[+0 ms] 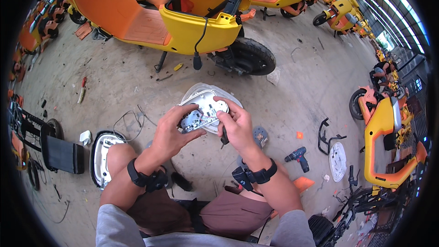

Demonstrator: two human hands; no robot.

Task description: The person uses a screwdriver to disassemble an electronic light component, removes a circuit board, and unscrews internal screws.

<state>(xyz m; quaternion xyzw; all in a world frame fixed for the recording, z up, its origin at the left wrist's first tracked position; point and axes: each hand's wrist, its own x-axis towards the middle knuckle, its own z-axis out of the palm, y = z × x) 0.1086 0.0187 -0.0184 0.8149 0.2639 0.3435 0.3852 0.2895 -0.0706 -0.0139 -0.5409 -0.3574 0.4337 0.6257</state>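
A circuit board (208,117) with small components is held up in front of me. My left hand (171,126) curves around its left end, with the thumb below and fingers above. My right hand (235,123) pinches the right end, by a round white part (222,106). A dark, thin-tipped tool (224,138), perhaps a screwdriver, sticks out under the right palm; its handle is mostly hidden. Behind the board, a white housing with a translucent rim (231,98) lies on the floor, partly covered by my hands.
A yellow and orange scooter body (196,29) stands ahead. A cordless drill (298,158), a black bracket (325,137) and a clear cover (338,162) lie at right. At left are a white black-rimmed housing (101,155), a cable (137,119) and a red-handled tool (82,89). Another person (382,73) crouches far right.
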